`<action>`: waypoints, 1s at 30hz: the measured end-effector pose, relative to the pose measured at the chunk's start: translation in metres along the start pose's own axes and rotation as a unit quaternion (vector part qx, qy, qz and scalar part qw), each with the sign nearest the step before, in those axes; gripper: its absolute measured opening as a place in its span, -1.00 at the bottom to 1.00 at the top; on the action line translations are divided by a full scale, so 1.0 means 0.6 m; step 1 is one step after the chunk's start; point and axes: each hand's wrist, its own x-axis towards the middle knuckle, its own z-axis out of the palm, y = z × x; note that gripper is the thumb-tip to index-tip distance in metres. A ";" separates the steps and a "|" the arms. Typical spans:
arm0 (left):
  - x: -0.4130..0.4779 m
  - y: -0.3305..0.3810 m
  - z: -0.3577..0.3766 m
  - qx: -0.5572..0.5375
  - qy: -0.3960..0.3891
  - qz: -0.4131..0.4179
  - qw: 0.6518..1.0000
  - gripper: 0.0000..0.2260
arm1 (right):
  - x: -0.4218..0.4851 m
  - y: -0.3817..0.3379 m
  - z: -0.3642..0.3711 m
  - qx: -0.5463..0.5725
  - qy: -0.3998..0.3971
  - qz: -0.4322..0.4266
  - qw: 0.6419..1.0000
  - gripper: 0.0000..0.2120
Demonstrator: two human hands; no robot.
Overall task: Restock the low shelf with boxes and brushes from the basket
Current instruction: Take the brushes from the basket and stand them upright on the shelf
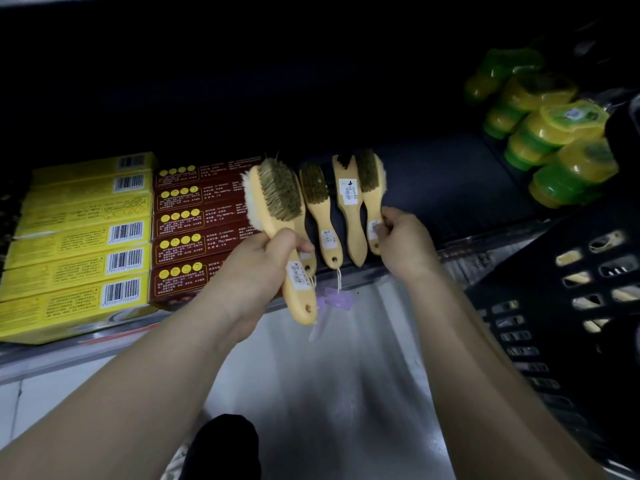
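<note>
A dark rounded shape [225, 445] is sitting at the bottom edge, over a pale glossy floor [346, 393]; I cannot tell what it is. Two bare forearms are reaching up from there towards the low dark shelf [450, 188].

The left hand [256, 265] is curling its fingers round the handle of a pale wooden brush with brown bristles [277, 202], holding it raised and tilted in front of the shelf edge. White bristles are showing on its left side, and a second wooden handle is peeking out just behind; whether the hand is gripping both I cannot tell. A small purple tag [337, 299] is dangling on a string below the shelf edge.

The right hand [401, 244] is pinching the handle of a second pale wooden brush [372, 188], which is lying on the shelf. Between the two hands, two more wooden brushes [320, 209] are lying side by side on the shelf, handles towards the person.

At the right, a black slotted plastic basket [554, 306] is standing beside the shelf. On the shelf's left part, long yellow cardboard boxes [79, 237] are lying in a row, touching a row of dark red boxes [194, 223]. Farther back on the right, green and yellow plastic tubs [547, 133] are standing in a cluster.
</note>
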 end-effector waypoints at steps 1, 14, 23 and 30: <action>-0.001 0.002 0.002 -0.011 -0.013 -0.015 1.000 -0.80 | 0.000 0.002 0.001 -0.014 0.007 -0.003 1.000 -0.73; 0.012 0.006 0.016 -0.078 -0.100 0.074 0.989 -0.88 | -0.114 -0.050 -0.032 0.305 -0.206 -0.028 0.929 -0.88; 0.051 0.018 0.084 0.393 -0.070 0.314 0.862 -0.69 | -0.042 0.012 -0.060 0.237 0.064 0.046 0.968 -0.90; 0.075 -0.019 0.096 0.553 -0.141 0.322 0.755 -0.58 | -0.002 0.036 -0.026 0.082 0.084 0.066 0.991 -0.73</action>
